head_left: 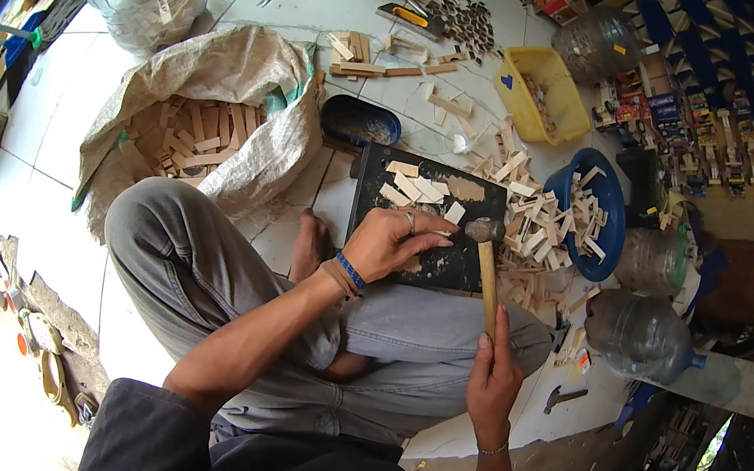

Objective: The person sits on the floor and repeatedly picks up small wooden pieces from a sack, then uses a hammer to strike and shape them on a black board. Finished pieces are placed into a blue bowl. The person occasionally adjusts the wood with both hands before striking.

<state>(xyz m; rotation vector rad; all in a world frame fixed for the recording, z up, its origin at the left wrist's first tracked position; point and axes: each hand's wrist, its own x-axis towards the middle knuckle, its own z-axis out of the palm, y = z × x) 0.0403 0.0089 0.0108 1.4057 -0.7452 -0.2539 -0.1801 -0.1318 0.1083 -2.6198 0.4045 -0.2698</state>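
The hammer (489,284) slants at the right edge of the black board (441,269), its handle gripped in the right hand (494,375); beside its head, the left hand (391,241) bends fingers toward thumb, whether pinching anything I cannot tell; pale wood pieces (405,186) lie on the board, others heap against the blue basin (621,211), and an open sack (266,152) sits beyond the left knee

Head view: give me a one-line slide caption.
Hammer in the right hand, left hand over a black board, with pale wooden pieces scattered on it and heaped beside it.
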